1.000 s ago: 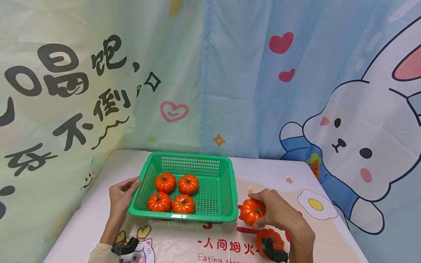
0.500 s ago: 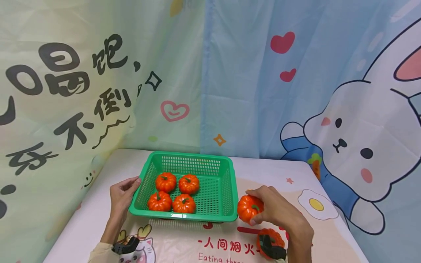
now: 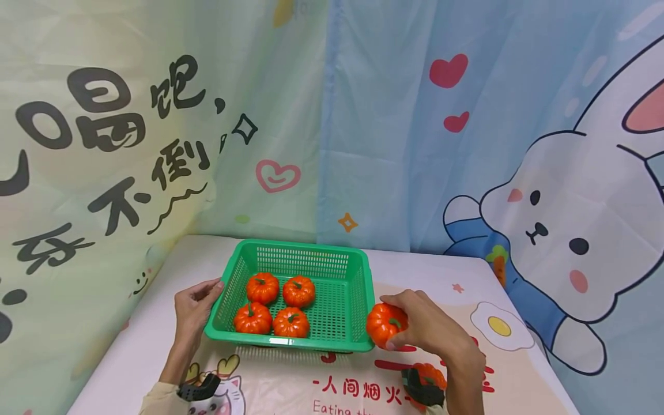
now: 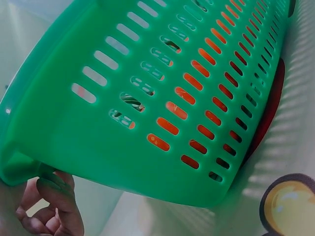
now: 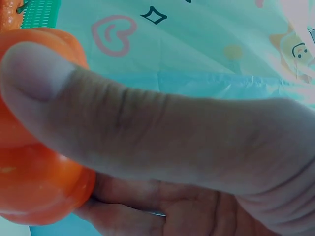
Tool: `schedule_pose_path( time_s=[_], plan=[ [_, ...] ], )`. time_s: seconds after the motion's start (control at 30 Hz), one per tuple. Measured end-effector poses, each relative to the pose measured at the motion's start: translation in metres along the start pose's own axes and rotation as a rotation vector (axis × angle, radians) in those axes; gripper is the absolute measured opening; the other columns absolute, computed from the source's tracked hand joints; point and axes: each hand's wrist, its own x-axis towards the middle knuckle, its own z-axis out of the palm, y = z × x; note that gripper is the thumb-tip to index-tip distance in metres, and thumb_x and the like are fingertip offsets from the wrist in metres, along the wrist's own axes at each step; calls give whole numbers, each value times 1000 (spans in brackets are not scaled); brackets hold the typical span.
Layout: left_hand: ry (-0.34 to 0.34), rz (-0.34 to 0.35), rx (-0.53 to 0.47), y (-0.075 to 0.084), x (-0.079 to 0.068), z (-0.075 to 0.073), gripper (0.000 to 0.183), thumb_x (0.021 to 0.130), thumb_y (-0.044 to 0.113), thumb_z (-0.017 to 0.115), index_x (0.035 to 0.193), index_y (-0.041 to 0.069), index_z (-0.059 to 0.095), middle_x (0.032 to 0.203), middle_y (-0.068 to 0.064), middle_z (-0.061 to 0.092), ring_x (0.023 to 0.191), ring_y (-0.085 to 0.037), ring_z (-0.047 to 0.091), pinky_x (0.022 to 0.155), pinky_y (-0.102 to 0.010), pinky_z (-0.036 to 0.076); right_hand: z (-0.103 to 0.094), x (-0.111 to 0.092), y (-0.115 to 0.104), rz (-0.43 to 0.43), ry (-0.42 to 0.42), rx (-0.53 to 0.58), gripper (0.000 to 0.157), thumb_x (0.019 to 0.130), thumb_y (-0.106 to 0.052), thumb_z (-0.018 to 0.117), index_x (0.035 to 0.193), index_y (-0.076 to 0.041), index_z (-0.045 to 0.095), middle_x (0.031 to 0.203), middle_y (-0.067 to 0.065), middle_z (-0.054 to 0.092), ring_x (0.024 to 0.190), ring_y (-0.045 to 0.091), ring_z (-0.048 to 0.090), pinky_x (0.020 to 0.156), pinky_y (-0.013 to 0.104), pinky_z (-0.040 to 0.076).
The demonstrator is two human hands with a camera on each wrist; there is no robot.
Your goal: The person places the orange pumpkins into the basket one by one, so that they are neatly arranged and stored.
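My right hand (image 3: 426,323) grips a small orange pumpkin (image 3: 384,325) just off the right rim of a green plastic basket (image 3: 332,344). In the right wrist view the thumb (image 5: 108,113) lies across the pumpkin (image 5: 44,187), with other fingers behind it. My left hand (image 3: 194,305) holds the basket by its left rim; the left wrist view shows its curled fingers (image 4: 59,196) under the rim. Inside the basket, to the left, sit several small pumpkins (image 3: 252,318) with green stems. Another pumpkin (image 3: 430,376) lies on the table, partly hidden behind the right wrist's black strap (image 3: 422,389).
A printed white cloth (image 3: 280,386) covers the table. Behind it hangs a pale curtain (image 3: 363,144) with hearts and writing, and a large rabbit figure is printed at the right. The basket's right half holds no pumpkin.
My right hand has moved left with the pumpkin, up to the basket's right rim, slightly higher than before. My left hand and the basket have stayed in place.
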Motion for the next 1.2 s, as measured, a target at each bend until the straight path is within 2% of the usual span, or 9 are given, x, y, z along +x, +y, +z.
schedule_pose_path(
  time_s=[0.3,0.73,1.2],
  plan=[
    [1,4,-4,-2,1,1,34,102,23,79,125,-3,80,82,23,72,77,-1,62,70,-16,52,6,5,-7,22,35,-14,75,74,-16,101,143,-6,72,117,0,75,112,22,58,92,39,61],
    [0,4,3,-1,0,0,34,103,24,78,125,-2,80,89,12,76,79,-4,62,70,-16,52,16,17,-18,-6,46,-12,72,76,-14,100,142,-4,72,118,2,74,112,23,57,91,39,61],
    [-4,-4,-20,-1,0,0,34,103,23,79,126,-3,79,82,24,71,78,-1,62,70,-16,52,30,29,-25,-5,53,16,75,77,-15,99,145,-6,70,121,4,71,114,22,57,92,43,63]
  ],
)
